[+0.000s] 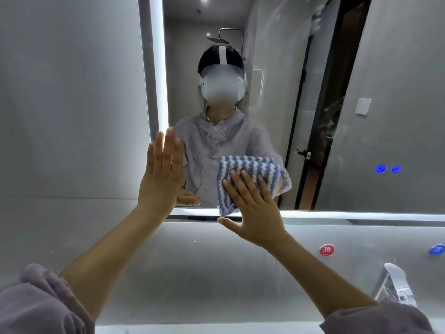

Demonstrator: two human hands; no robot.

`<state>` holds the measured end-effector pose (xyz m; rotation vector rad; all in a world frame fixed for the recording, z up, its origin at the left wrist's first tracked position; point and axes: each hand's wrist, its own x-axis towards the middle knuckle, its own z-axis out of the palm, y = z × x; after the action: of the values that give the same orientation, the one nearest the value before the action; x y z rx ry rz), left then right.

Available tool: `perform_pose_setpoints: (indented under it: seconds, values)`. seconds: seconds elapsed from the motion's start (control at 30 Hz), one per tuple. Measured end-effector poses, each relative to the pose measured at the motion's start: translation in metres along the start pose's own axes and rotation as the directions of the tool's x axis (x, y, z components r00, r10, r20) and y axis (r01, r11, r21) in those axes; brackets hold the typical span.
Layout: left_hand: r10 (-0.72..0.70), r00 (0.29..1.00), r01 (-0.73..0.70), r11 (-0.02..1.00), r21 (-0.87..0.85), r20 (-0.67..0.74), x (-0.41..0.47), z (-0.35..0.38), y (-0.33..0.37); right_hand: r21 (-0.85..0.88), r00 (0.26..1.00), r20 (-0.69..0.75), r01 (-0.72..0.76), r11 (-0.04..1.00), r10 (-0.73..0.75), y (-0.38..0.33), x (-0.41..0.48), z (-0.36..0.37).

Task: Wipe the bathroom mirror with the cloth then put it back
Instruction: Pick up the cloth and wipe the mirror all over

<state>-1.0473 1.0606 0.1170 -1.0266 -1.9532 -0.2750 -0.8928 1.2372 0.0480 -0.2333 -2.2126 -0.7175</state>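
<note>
The bathroom mirror point(277, 68) fills the upper right of the view, framed by a lit strip along its left and bottom edges. A blue-and-white striped cloth point(245, 169) lies flat against the glass near the lower left corner. My right hand point(252, 203) presses on the cloth with straight, spread fingers. My left hand point(163, 169) lies flat against the mirror's left edge, fingers straight and pointing up. Smears and water streaks show on the glass around the middle and at the upper right.
A chrome faucet point(395, 285) stands at the lower right. Red point(326, 249) and blue point(437, 249) round stickers sit on the wall below the mirror. Two blue touch buttons point(388, 169) glow on the glass at right. Grey tiled wall lies to the left.
</note>
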Motion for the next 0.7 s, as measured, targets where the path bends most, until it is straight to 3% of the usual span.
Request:
perform_pose_setpoints:
  seconds: [0.23,0.4,0.7]
  values:
    - [-0.012,1.000,0.011,0.998,0.064,0.025,0.000,0.001,0.000,0.019,0.994,-0.103,0.036,0.999,-0.034,0.005,-0.002,0.003]
    - [-0.022,0.996,0.016,0.997,0.073,0.083,0.000,-0.001,-0.001,0.013,0.994,-0.091,0.062,0.998,-0.061,0.019,-0.003,-0.002]
    - [0.023,0.999,-0.023,1.000,0.001,0.023,0.000,0.000,0.000,0.076,0.970,-0.105,-0.211,0.975,0.218,0.063,-0.034,-0.010]
